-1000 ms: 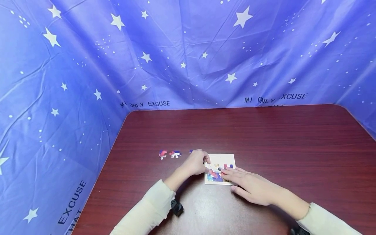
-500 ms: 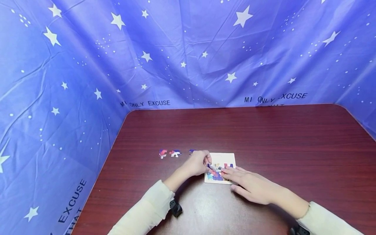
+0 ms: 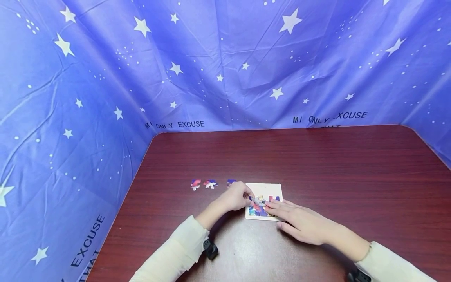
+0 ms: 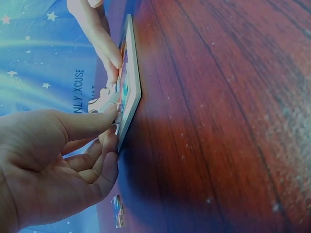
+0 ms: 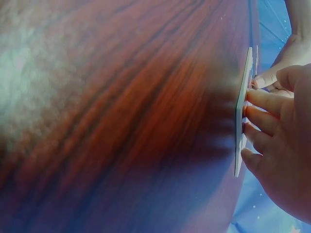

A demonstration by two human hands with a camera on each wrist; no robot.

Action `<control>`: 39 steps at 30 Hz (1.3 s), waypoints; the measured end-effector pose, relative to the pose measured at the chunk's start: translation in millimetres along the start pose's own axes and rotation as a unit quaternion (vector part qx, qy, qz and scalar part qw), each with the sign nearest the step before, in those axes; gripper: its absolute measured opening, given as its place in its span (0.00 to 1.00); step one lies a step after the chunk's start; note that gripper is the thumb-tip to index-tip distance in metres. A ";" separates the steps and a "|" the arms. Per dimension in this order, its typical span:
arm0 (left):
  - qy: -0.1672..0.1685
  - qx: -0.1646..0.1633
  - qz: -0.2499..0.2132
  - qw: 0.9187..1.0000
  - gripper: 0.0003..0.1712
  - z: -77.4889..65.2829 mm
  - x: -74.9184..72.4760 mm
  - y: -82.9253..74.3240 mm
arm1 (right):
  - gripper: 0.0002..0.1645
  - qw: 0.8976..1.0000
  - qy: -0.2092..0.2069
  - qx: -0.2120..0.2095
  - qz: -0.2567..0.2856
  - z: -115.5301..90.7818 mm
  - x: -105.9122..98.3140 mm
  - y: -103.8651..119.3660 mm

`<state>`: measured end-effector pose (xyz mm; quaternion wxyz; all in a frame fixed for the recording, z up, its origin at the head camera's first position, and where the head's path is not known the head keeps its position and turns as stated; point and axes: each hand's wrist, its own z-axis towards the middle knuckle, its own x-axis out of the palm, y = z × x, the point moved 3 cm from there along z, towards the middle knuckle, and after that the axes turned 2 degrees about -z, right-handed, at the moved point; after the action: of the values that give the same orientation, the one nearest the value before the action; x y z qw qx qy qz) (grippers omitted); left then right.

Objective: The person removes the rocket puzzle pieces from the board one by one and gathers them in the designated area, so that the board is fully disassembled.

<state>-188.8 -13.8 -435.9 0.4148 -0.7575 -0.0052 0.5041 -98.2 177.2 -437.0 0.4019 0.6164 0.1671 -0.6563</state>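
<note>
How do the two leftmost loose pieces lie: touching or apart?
Apart: the head view shows bare table in a gap between the leftmost piece and its neighbour.

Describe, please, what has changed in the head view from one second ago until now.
The left hand has shifted very slightly to the right, uncovering more of the nearest loose piece. The pinched piece now shows more of its printed surface over the board. Nothing is seen let go. The right hand stays on the board; the far-left piece and its neighbour lie as before.
</note>
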 end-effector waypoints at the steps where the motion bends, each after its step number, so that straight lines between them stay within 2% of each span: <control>1: 0.002 0.000 -0.002 1.000 0.06 0.1 0.2 0.2 | 0.25 1.000 0.000 0.000 0.000 -0.1 0.1 0.0; 10: 0.004 -0.001 -0.010 1.000 0.05 1.4 1.0 0.4 | 0.25 1.000 -0.007 -0.007 0.001 -0.2 -1.2 0.0; 17: -0.006 0.002 0.012 1.000 0.05 0.3 0.3 2.7 | 0.25 1.000 -0.008 -0.009 0.003 -0.1 -0.9 0.2; 20: -0.025 -0.010 -0.008 1.000 0.07 -0.9 -1.8 4.7 | 0.25 1.000 -0.008 -0.010 0.008 -0.3 -1.5 0.5; 24: -0.048 -0.033 -0.067 0.996 0.09 -1.4 -4.3 8.7 | 0.26 1.000 -0.006 -0.010 0.008 -0.3 -2.1 0.4; 30: -0.056 -0.034 -0.096 0.993 0.02 -1.6 -6.3 11.4 | 0.26 1.000 -0.002 -0.006 0.011 -0.1 -2.1 0.2; 36: -0.064 -0.046 -0.133 0.988 0.03 -1.3 -7.1 14.2 | 0.26 1.000 -0.002 -0.007 0.009 0.2 -1.6 0.0; 39: -0.071 -0.062 -0.161 0.982 0.05 -0.8 -8.1 16.9 | 0.26 1.000 -0.004 -0.007 0.007 0.6 -2.2 -0.1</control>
<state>-199.1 -28.8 -440.3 0.4416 -0.7333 -0.1876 0.4817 -98.9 177.6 -434.8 0.4114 0.6122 0.1657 -0.6546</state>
